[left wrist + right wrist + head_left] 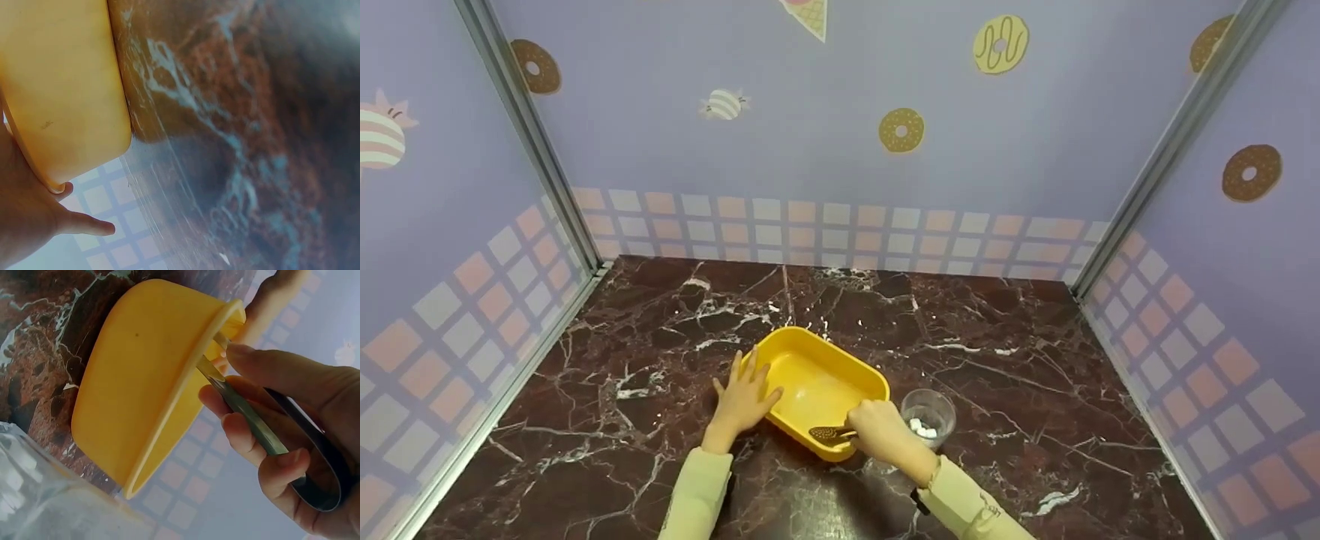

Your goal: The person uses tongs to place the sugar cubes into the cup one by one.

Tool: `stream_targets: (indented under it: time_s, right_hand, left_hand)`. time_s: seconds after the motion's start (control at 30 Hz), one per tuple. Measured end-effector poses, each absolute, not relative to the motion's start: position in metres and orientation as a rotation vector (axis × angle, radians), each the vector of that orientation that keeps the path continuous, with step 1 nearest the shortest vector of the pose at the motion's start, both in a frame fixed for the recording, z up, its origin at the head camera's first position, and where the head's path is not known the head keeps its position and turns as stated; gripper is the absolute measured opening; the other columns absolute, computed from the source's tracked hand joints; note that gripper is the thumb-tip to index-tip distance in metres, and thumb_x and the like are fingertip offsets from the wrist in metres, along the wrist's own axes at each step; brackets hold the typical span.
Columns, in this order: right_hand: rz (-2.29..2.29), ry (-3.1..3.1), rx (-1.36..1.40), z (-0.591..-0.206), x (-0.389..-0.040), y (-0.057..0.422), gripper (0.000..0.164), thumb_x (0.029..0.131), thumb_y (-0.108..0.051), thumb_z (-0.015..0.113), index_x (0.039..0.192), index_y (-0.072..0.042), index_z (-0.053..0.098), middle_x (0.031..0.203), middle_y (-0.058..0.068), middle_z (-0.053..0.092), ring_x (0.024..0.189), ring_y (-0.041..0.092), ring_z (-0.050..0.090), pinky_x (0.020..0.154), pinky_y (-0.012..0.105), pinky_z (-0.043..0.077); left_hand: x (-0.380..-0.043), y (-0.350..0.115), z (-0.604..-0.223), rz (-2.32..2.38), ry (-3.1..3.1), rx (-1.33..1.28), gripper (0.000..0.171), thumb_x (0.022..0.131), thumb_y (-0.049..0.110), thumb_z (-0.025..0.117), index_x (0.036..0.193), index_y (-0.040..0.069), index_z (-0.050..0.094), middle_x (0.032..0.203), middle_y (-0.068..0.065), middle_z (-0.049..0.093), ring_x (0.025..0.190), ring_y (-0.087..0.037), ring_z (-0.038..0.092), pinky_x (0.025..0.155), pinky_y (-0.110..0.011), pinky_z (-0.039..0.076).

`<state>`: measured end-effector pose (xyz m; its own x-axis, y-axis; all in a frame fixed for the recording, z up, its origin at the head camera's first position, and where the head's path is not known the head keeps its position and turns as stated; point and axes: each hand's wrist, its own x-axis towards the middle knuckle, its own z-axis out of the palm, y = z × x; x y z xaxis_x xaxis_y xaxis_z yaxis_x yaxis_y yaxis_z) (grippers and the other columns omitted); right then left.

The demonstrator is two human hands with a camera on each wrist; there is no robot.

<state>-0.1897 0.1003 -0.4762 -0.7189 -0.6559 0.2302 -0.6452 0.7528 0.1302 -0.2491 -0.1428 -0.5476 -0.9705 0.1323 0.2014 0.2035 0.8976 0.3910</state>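
Note:
A yellow plastic basin [810, 341] stands on the dark marbled table. My left hand [745, 400] rests on its left rim with the fingers spread, some reaching over the inside; in the left wrist view this hand [28, 211] lies along the rim beside the yellow wall. My right hand [880, 430] grips metal tongs [247, 413] at the basin's near right corner. The tongs' perforated end [829, 433] hangs over the basin's near side. Their bent end shows by the palm in the right wrist view, and the tips are hidden there behind the rim.
Just right of my right hand stands a clear cup [937, 405] with several small white pieces [922, 429] at its bottom. White crumbs [810, 315] are scattered on the marbled table [660, 427] behind the basin. Patterned walls [840, 150] enclose the table at the back and both sides.

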Motion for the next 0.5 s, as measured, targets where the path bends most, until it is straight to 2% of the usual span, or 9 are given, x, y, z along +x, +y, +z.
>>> stream_targets:
  time_s: [0.23, 0.5]
  right_hand:
    - [-0.07, -2.635, 1.011, -0.48, -0.191, 0.09, 0.011, 0.059, -0.012, 0.071, 0.055, -0.017, 0.063, 0.054, -0.001, 0.06, 0.046, 0.016, 0.052, 0.04, 0.029, 0.039]
    - [-0.081, -2.637, 1.007, -0.485, -0.197, 0.078, 0.011, 0.062, -0.018, 0.073, 0.058, -0.017, 0.063, 0.056, -0.002, 0.061, 0.05, 0.015, 0.054, 0.041, 0.029, 0.04]
  left_hand:
    - [-0.249, -0.143, -0.548, -0.624, -2.895, -0.261, 0.057, 0.086, 0.042, 0.049, 0.13, 0.005, 0.046, 0.148, -0.013, 0.021, 0.135, -0.04, 0.012, 0.091, -0.077, 0.011]
    - [-0.25, -0.142, -0.548, -0.622, -2.905, -0.256, 0.05, 0.089, 0.036, 0.046, 0.13, 0.006, 0.046, 0.149, -0.012, 0.02, 0.136, -0.039, 0.01, 0.092, -0.077, 0.01]
